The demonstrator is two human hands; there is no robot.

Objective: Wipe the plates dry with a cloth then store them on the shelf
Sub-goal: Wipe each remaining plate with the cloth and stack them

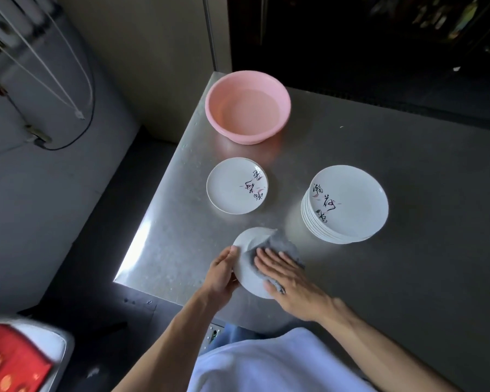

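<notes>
My left hand [224, 274] grips the plate [248, 278] by its left rim, above the near edge of the table [408, 250]. My right hand [289, 281] lies flat, pressing the cloth [283, 246] on its right half; uncovered surface lies leftward.

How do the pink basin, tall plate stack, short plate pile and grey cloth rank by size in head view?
Pink basin and tall plate stack look alike.
Short plate pile.
Grey cloth, smallest, partly hidden.
</notes>
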